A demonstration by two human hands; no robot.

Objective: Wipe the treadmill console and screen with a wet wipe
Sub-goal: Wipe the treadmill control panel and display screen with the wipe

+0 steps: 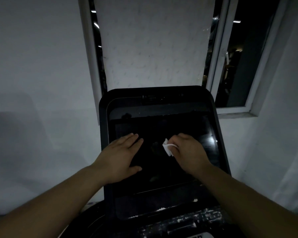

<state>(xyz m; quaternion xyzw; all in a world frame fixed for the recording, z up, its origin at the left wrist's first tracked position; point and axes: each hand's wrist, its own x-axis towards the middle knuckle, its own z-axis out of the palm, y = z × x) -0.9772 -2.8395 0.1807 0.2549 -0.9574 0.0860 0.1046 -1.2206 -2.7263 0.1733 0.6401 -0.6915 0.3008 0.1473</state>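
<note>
On dark screen (162,127): wipe (167,148) (white, crumpled)

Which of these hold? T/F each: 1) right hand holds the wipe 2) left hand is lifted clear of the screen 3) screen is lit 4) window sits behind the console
1) The right hand holds the white wet wipe: true.
2) False: the left hand lies flat, fingers spread, on the treadmill screen.
3) False: the screen is dark, showing only a glare spot.
4) A window sits behind the console: true.
</note>
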